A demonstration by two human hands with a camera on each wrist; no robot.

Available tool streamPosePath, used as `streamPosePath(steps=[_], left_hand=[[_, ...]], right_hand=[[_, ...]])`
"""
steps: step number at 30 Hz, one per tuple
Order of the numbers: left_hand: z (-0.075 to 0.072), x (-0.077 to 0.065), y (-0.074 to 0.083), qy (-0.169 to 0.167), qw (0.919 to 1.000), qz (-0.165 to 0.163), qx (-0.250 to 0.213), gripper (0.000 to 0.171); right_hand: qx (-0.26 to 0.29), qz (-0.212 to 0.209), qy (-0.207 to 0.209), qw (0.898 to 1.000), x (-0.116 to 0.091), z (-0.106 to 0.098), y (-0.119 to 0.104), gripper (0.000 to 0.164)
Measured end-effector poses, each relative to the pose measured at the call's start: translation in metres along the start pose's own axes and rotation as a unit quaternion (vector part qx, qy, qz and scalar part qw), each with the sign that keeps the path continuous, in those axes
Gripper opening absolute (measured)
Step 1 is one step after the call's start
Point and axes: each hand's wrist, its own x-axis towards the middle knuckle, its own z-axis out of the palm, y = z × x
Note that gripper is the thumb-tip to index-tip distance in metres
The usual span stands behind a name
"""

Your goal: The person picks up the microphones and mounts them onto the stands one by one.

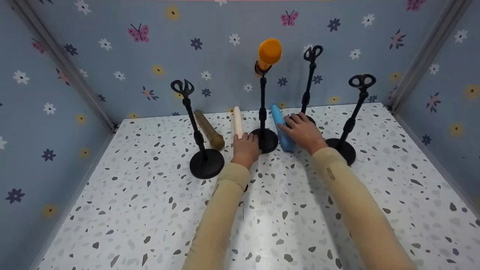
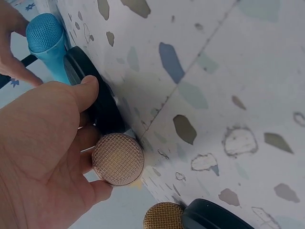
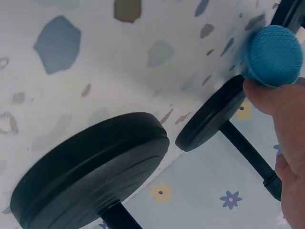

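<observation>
My left hand (image 1: 245, 150) lies over the head end of a pale pink microphone (image 1: 238, 119), close beside the round black base (image 1: 269, 142) of the middle stand. In the left wrist view its thumb rests on that base's rim, and its fingers extend behind the microphone's mesh head (image 2: 118, 159). Fingers stretched forward, my right hand (image 1: 303, 131) reaches over the base (image 1: 310, 120) of the back right stand. Its thumb is at the blue microphone (image 1: 285, 138), whose mesh head (image 3: 275, 56) shows in the right wrist view. Both microphones lie on the table.
An orange microphone (image 1: 270, 52) sits in the middle stand's clip. A gold-brown microphone (image 1: 210, 131) lies beside the left stand (image 1: 207, 164). Another stand (image 1: 342, 150) is near my right forearm. Flower-patterned walls (image 1: 225, 56) enclose the speckled table (image 1: 157, 210) at the back and sides.
</observation>
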Motion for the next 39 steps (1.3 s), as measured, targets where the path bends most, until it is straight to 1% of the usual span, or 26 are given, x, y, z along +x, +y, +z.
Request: streamPosePath(steps=[3,5,8,12,15,20,24,27,31,34,37,39], left_hand=[[0.004,-0.001,-0.003,0.003,1.0,-0.007,-0.003,0.064],[0.006,-0.002,-0.005,0.005,0.9999,-0.007,-0.005,0.063],[0.008,-0.001,-0.006,0.005,0.9999,-0.004,-0.008,0.063],[0.008,0.001,-0.006,-0.002,1.0,-0.006,-0.006,0.064],[0.007,0.002,-0.004,-0.006,0.9999,-0.006,-0.008,0.064],[0.007,0.003,-0.001,-0.007,0.9999,-0.004,-0.01,0.064],[0.007,0.003,0.001,-0.004,1.0,0.001,-0.009,0.064],[0.006,0.003,0.001,-0.005,1.0,0.006,-0.005,0.064],[0.005,0.005,0.002,-0.014,0.9998,0.012,0.001,0.064],[0.004,0.006,0.001,-0.018,0.9997,0.015,-0.001,0.065],[0.003,0.006,0.0,-0.016,0.9997,0.014,-0.008,0.065],[0.003,0.006,-0.001,-0.012,0.9998,0.013,-0.011,0.065]], right_hand=[[0.003,-0.013,-0.016,1.0,0.003,0.003,-0.006,0.069],[0.012,-0.02,-0.019,1.0,0.004,0.005,-0.009,0.067],[0.034,-0.03,-0.001,0.999,0.005,0.008,-0.011,0.059],[0.055,-0.051,0.037,0.997,0.003,0.01,-0.011,0.048],[0.047,-0.057,0.042,0.996,0.002,0.012,-0.011,0.049],[0.043,-0.048,0.013,0.998,-0.001,0.016,-0.013,0.058],[0.069,-0.044,-0.014,0.997,-0.004,0.016,-0.013,0.054],[0.086,-0.049,-0.016,0.995,-0.007,0.016,-0.012,0.05],[0.101,-0.065,0.0,0.993,-0.013,0.016,-0.009,0.046],[0.115,-0.086,0.019,0.989,-0.018,0.016,-0.007,0.044],[0.135,-0.107,0.048,0.984,-0.023,0.015,-0.005,0.044],[0.157,-0.113,0.071,0.979,-0.026,0.013,-0.005,0.048]])
